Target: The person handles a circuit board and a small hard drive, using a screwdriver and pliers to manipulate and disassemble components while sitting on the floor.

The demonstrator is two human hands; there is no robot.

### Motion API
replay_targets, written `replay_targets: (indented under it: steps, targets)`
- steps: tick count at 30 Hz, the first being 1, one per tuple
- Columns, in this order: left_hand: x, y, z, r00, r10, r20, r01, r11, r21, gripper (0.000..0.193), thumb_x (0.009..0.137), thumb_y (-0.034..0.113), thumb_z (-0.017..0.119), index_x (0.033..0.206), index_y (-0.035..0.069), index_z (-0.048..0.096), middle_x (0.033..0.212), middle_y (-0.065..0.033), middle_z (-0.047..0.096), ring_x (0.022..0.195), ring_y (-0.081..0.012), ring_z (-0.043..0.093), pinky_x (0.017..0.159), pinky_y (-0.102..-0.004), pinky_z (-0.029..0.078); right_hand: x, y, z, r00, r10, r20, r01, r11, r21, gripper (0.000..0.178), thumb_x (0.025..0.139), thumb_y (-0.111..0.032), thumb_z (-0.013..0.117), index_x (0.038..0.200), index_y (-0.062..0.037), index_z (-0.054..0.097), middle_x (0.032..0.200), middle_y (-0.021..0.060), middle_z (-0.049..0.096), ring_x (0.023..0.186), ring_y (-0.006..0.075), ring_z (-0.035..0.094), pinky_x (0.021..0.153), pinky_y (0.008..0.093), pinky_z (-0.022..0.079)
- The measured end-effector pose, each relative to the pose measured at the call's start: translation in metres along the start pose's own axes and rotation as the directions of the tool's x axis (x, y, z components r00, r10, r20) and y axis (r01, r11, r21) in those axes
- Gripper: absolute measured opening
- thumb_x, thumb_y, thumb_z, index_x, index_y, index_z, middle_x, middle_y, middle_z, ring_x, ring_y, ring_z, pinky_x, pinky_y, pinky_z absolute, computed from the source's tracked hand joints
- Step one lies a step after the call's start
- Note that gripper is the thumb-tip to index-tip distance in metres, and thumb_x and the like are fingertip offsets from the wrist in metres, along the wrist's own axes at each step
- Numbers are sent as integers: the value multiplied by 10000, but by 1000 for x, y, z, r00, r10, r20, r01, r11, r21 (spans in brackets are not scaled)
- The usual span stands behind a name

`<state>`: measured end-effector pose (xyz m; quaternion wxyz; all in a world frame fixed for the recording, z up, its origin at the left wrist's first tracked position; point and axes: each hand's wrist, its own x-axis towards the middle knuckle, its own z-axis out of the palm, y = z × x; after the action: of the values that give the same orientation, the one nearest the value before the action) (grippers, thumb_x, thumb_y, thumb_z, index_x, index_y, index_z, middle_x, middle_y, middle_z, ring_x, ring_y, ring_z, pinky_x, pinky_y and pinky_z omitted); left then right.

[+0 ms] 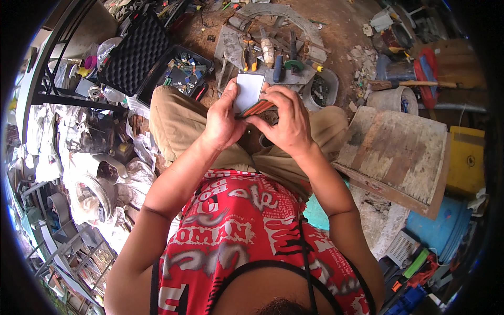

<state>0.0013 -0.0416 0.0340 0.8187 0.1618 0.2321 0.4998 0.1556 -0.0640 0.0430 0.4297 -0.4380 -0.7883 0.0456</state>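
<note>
My left hand grips the left side of a flat rectangular panel, with its thumb along the edge. The panel has a pale grey-white face and a dark rim. At its lower right is an orange-and-black striped part; I cannot make out whether it is attached. My right hand pinches this striped part between thumb and fingers. Both hands are held close together above my crossed legs. Just beyond them, pliers with yellow-orange handles and a blue-handled tool lie on a worn work surface.
On the left an open black case holds several circuit boards, its foam-lined lid raised. A grey tub stands right of the tools. A weathered wooden board is at my right, beside a yellow container and a blue one.
</note>
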Motion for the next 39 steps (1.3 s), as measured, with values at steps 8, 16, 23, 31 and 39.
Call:
replay_targets:
  steps: [8,16,23,31,39]
  targets:
    - [8,11,-12,987,-71,143,95,980,-174,565,989,468,338,1305,17,463,1234,-143,584,962,-245,633,880,-390,507,-10,-6,-7,984,-135,-120,155,970,185,266,711,24,702,927,-81,587,940,57,665,869,258,678,722,334,559]
    - [7,17,-24,1000,0,-2,0,988,153,504,954,345,500,1368,69,418,1256,-121,570,1096,-199,579,914,-343,496,-22,-4,-18,972,-169,-163,173,985,13,164,689,18,695,768,-89,599,988,58,664,919,242,673,756,326,558]
    - [-4,5,-24,999,48,25,-53,975,216,402,870,21,645,1248,37,507,1118,-77,623,1022,-163,607,895,-304,497,-28,1,-8,976,-122,-178,122,992,-13,196,686,25,701,815,-106,632,1009,61,644,905,248,664,750,329,555]
    - [2,7,-29,993,115,-19,-107,964,244,328,876,7,636,1188,22,535,1076,-68,641,988,-146,608,882,-297,489,-42,12,-7,950,303,-70,-263,902,343,408,758,36,624,1159,-28,589,1103,130,612,818,224,646,729,303,532]
    - [9,-5,-29,990,44,-134,-8,966,258,274,959,164,554,1195,28,532,1059,-60,641,940,-150,623,828,-295,515,-45,8,3,632,685,364,-673,250,696,338,912,-160,642,1170,36,548,946,54,643,772,61,588,619,206,502]
